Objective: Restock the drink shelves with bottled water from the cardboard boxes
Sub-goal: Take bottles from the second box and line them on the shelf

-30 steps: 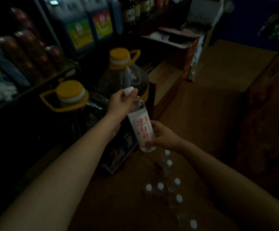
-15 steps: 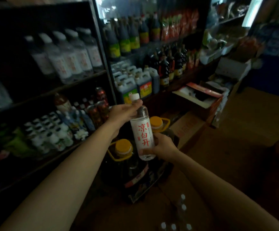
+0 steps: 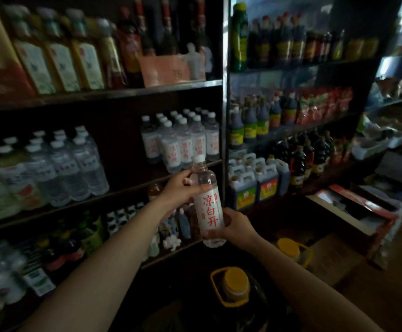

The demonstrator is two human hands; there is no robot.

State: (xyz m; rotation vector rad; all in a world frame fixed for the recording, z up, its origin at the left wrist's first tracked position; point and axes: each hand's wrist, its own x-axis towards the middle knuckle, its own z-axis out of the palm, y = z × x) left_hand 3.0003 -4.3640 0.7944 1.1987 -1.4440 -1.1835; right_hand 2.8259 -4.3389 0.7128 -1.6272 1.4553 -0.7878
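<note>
A clear water bottle with a white cap and a white label in red characters is upright in front of the dark shelf unit. My left hand grips its shoulder just below the neck. My right hand holds its lower body from the right. Behind it, on the middle shelf, stands a group of matching water bottles. More clear bottles with other labels fill the left of that shelf, with a gap between the two groups.
Large oil jugs with yellow caps stand on the floor below my hands. The right shelf unit holds dark sauce bottles and blue-labelled jugs. An open cardboard box sits at the right. Small drinks crowd the lower left shelf.
My view has risen from the floor to the shelves. Both hands have lifted the bottle upward toward the middle shelf, and my left hand has slid from the cap down to the shoulder.
</note>
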